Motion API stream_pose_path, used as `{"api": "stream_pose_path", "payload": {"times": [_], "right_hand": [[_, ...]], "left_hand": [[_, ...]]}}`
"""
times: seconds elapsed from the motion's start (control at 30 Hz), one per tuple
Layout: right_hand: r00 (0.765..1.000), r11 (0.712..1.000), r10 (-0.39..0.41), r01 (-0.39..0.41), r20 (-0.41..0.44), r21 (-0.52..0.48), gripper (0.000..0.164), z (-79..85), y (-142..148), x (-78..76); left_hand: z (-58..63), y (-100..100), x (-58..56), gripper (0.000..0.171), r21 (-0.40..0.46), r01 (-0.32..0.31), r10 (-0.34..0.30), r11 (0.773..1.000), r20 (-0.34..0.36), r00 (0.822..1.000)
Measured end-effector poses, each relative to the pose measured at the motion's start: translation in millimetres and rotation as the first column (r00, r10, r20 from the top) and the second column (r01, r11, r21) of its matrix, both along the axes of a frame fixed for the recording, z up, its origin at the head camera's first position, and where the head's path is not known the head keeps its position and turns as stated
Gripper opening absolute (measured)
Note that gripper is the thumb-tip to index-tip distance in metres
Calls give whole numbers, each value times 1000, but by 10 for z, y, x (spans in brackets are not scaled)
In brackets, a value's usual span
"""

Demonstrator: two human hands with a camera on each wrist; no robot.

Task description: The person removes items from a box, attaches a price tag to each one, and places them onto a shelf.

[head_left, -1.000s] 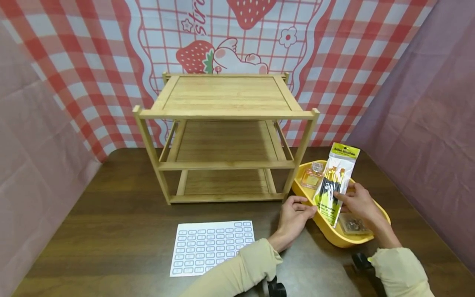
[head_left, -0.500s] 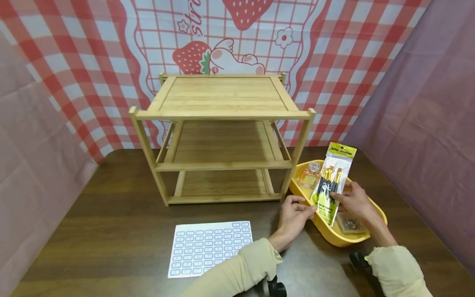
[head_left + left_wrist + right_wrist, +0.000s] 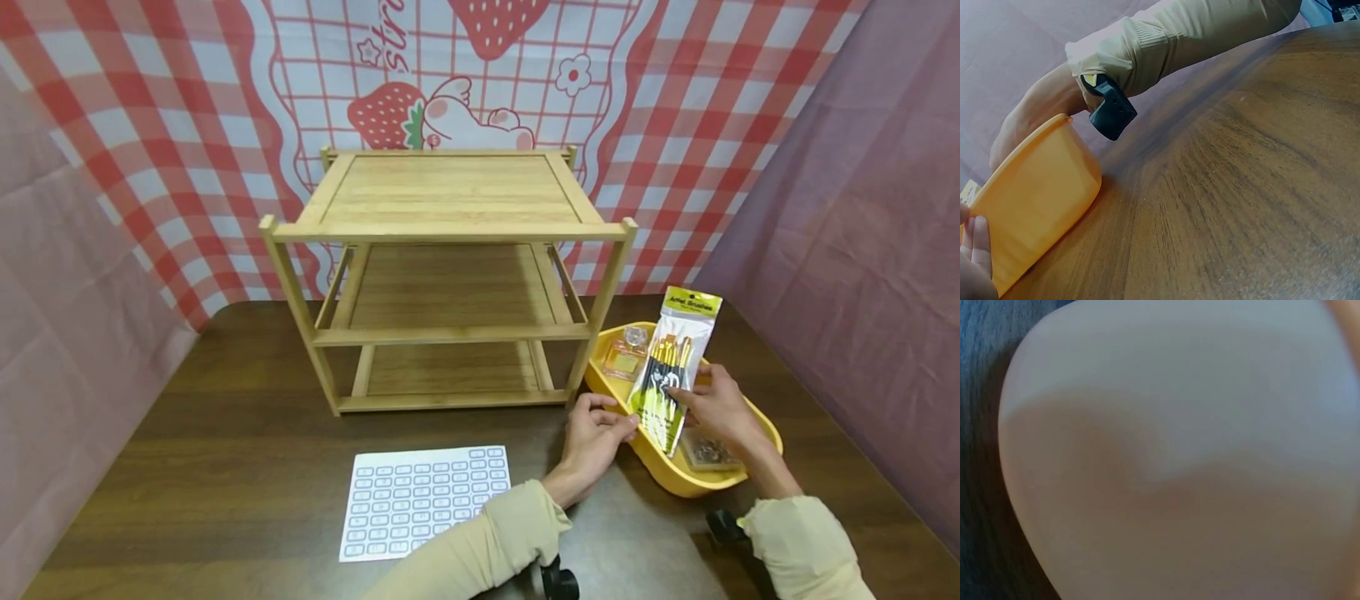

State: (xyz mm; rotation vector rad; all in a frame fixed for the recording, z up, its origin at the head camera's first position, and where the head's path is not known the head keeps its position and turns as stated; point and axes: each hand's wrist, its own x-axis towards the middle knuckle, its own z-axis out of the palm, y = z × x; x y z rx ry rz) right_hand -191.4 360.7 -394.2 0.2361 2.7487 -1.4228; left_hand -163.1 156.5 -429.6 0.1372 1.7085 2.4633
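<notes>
A yellow plastic basket [image 3: 671, 479] stands on the table at the right. My left hand [image 3: 591, 446] pinches its near rim; in the left wrist view the fingers [image 3: 980, 240] lie against the outer wall. With thumb in front and the other fingers mostly hidden behind, my right hand [image 3: 723, 408] holds a clear packet of artist brushes [image 3: 671, 354]. The packet leans inside the basket, its yellow-green header above the far rim. Beside it in the basket are a perfume bottle [image 3: 625, 357] and, under the right hand, a clear flat box [image 3: 707, 451] with small contents.
A three-tier wooden shelf [image 3: 457, 192] stands at the back middle, its right front leg close to the basket. A white sheet of printed labels [image 3: 423, 500] lies on the table, partly under the left sleeve [image 3: 517, 529]. A blurred pale surface [image 3: 1179, 394] fills the right wrist view.
The head view has shifted slightly, so the shelf, sheet and basket sit a little further left. The packet's glare has changed with a slight tilt. Both hands keep their holds.
</notes>
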Motion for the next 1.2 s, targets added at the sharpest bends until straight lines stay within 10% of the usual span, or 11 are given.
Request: {"api": "stream_pose_path", "payload": {"times": [1.2], "right_hand": [[979, 997, -62, 53, -195, -51, 56, 178, -21, 182]], "left_hand": [[12, 13, 2, 29, 95, 4, -9, 995, 59, 998]]}}
